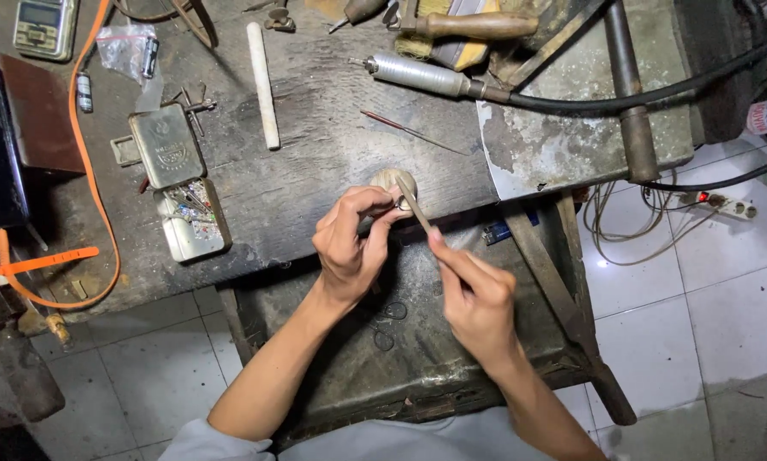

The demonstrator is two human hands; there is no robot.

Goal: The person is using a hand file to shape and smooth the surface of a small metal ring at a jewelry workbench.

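The left hand (349, 243) pinches a small ring (398, 203) at the tabletop (315, 171) edge; the right hand (477, 299) holds a thin stick (416, 205) touching it.

Two bare forearms come up from the near edge of the view, ending in a left hand (349, 243) and a right hand (477, 299). Both arms are uncovered from wrist to elbow, with no watch, bracelet or glove showing. A pale grey-white garment (383, 440) lies along the near edge, its short sleeve ending at the left elbow.
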